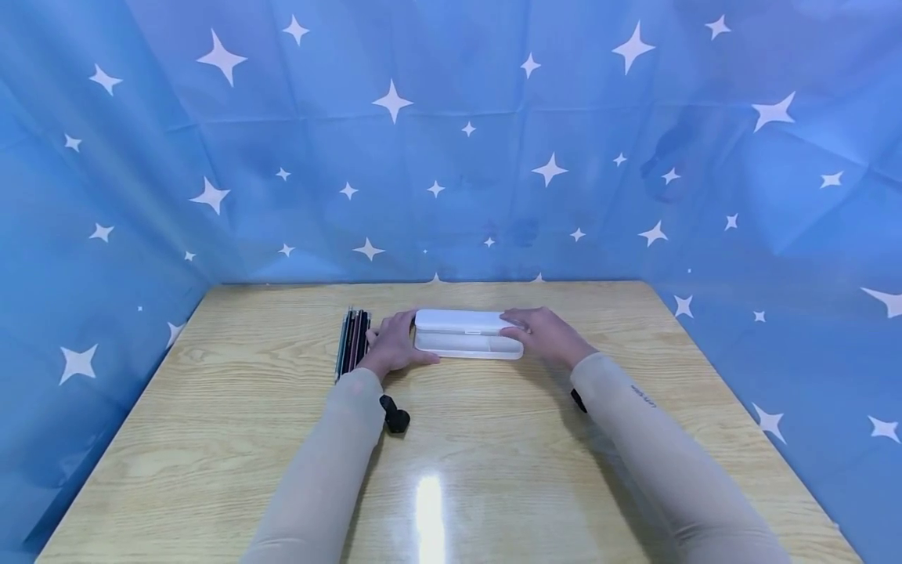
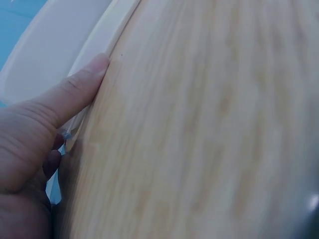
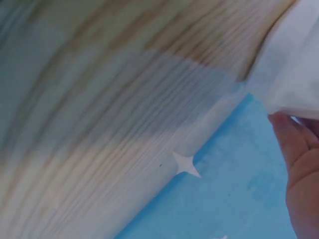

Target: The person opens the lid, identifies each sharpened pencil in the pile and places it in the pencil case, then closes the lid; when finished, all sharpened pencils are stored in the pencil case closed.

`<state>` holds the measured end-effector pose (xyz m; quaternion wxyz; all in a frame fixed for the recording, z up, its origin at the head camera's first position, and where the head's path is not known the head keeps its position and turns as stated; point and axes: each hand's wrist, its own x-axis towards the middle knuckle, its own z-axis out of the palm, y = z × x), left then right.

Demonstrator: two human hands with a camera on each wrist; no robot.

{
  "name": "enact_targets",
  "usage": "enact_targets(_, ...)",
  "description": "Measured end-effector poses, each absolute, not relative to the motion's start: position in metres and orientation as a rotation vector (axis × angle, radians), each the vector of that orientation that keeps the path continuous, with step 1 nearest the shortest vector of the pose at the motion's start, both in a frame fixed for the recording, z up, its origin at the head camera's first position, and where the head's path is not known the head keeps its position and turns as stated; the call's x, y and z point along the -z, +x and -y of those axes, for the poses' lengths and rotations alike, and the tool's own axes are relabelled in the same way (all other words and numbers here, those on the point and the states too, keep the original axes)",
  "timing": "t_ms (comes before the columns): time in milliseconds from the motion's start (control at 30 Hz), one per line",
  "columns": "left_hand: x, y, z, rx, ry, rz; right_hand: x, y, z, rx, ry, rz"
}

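A long white pencil case (image 1: 465,355) lies on the wooden table near its back edge, its hinged lid (image 1: 458,319) raised along the far side. Nothing shows inside the visible part of the tray. My left hand (image 1: 395,342) grips the left end, with the thumb (image 2: 75,92) along the front wall and the other fingers mostly hidden behind the end. At the opposite end, my right hand (image 1: 546,335) pinches the lid's right side between thumb and fingers. The right wrist view catches those fingers (image 3: 289,139) at the white plastic edge.
A row of dark and teal pens (image 1: 352,341) lies just left of my left hand. The wooden table (image 1: 211,439) meets a blue curtain (image 1: 451,157) with white stars at the back and sides. A black wrist device (image 1: 396,417) sits by the left sleeve.
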<state>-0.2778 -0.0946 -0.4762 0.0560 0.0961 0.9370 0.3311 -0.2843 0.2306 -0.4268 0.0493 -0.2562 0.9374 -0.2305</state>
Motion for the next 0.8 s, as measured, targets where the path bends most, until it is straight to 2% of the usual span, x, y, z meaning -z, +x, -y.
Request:
enact_targets(267,0.477,-0.277,0.095,-0.961,0.292,-2.885,0.426,-0.29,-0.228,0.893,-0.556,-2.845)
enact_targets(800,0.475,-0.275,0.096,-0.974,0.277,-2.882,0.422,-0.295,-0.227,1.016,-0.422,-2.828)
